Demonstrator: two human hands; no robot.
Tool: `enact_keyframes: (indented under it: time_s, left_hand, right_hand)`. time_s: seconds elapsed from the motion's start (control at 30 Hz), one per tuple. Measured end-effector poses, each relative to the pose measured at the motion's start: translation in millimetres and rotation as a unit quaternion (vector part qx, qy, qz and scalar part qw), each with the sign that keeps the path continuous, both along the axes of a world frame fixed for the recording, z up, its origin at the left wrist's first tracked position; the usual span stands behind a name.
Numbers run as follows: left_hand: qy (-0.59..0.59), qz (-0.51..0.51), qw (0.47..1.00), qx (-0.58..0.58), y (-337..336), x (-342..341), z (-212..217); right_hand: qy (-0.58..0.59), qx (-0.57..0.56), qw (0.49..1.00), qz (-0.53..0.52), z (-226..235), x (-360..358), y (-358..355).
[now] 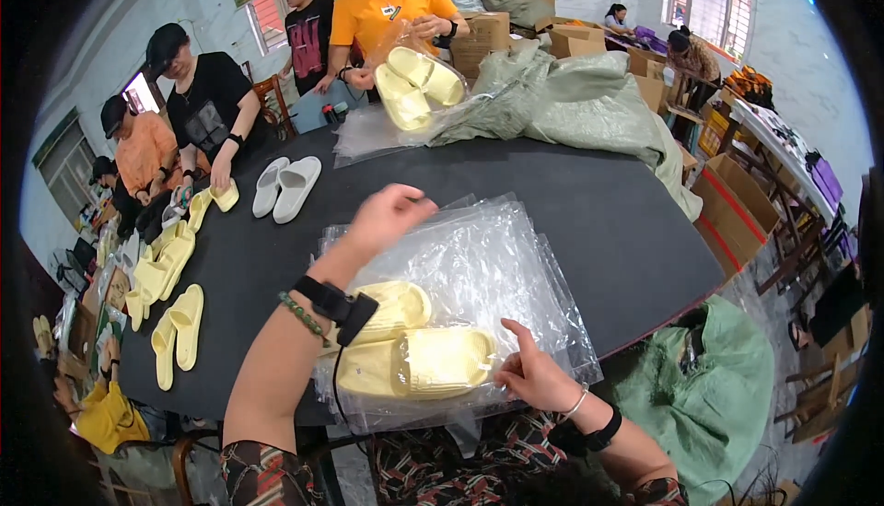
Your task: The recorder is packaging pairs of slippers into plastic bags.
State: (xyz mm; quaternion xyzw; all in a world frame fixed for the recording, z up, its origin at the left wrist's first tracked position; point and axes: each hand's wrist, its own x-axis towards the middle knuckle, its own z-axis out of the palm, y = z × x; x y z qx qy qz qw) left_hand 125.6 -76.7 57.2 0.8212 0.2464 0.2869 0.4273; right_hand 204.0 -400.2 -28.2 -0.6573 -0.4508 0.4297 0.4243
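A pair of pale yellow slippers [410, 354] lies in a clear plastic bag on a stack of clear plastic bags [488, 267] at the near edge of the black table [599, 202]. My right hand [534, 372] rests on the bag's right end beside the slippers, fingers spread. My left hand [387, 211] is raised over the stack's far left corner, its fingers pinched together on the edge of a clear bag.
A white slipper pair [285, 188] lies mid-table. Several yellow slippers [175, 294] line the left edge. A person in orange [391, 4] holds bagged yellow slippers [414, 82] across the table. Grey-green sacks [571, 101], cardboard boxes [737, 202] and other people stand around.
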Motion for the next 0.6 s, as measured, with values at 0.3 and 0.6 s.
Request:
enact_keyframes:
  time_s: [0.3,0.6]
  left_hand:
    - [0.114,-0.036,0.986,0.114,-11.1,33.0,-33.0]
    - [-0.035,0.048,0.983,0.174,-10.8,2.4,-14.2]
  right_hand:
    - [-0.196,0.092,0.976,-0.018,-10.7,-5.8,-7.8]
    - [-0.196,-0.009,0.981,-0.005,21.5,8.5,-7.2]
